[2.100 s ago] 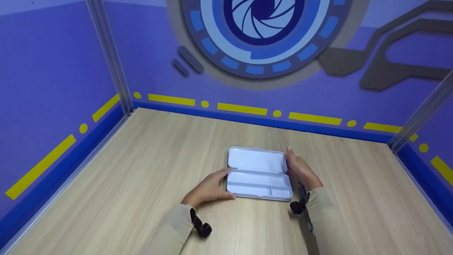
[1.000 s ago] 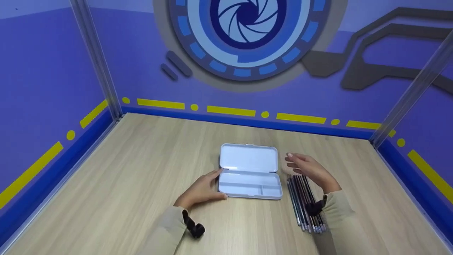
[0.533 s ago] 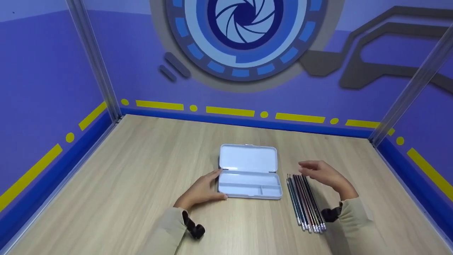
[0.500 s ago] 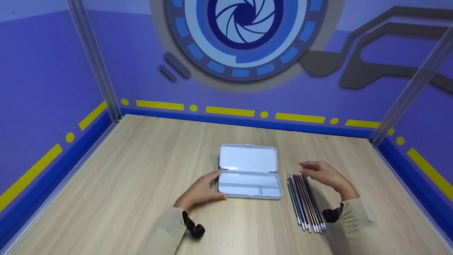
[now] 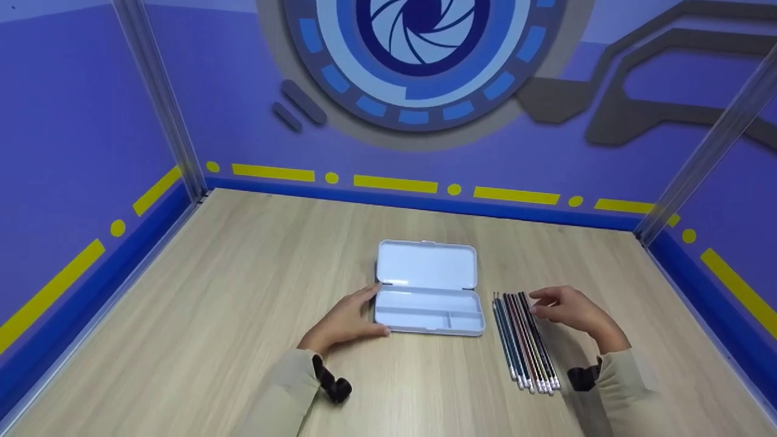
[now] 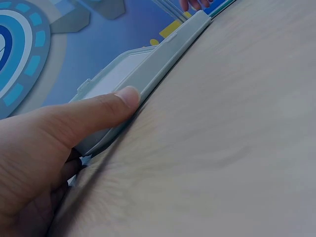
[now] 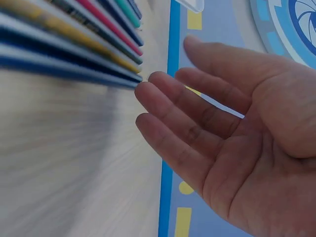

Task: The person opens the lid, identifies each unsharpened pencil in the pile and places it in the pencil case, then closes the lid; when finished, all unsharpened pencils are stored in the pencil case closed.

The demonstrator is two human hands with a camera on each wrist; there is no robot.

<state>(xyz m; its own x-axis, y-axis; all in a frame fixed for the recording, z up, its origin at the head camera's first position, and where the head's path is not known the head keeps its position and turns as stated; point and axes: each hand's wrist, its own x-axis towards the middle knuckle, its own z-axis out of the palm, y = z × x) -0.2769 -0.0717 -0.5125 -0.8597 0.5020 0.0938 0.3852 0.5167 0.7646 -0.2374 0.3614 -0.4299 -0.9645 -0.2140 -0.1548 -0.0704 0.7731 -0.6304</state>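
A white pencil case (image 5: 427, 264) lies open on the table, lid folded back, its bare tray split into a long section and two smaller front ones. My left hand (image 5: 343, 318) grips its left end, fingers along the side. The left wrist view shows the thumb (image 6: 111, 106) pressed on the front wall. Right of the case, several pencils (image 5: 525, 343) lie side by side, eraser ends toward me. My right hand (image 5: 573, 311) hovers at their far right end, fingers loosely bent and holding nothing. In the right wrist view its fingertips (image 7: 143, 91) are close to the pencil tips.
The wood-grain table (image 5: 261, 255) is bordered by blue-purple panels (image 5: 485, 164) at the back and both sides. Metal corner posts (image 5: 164, 103) stand at the back left and back right. Black wrist straps (image 5: 334, 382) sit over both beige sleeves.
My right hand has let go of the case's right side and moved right, past the pencils to their outer side, uncovering them. The left hand stays on the case.
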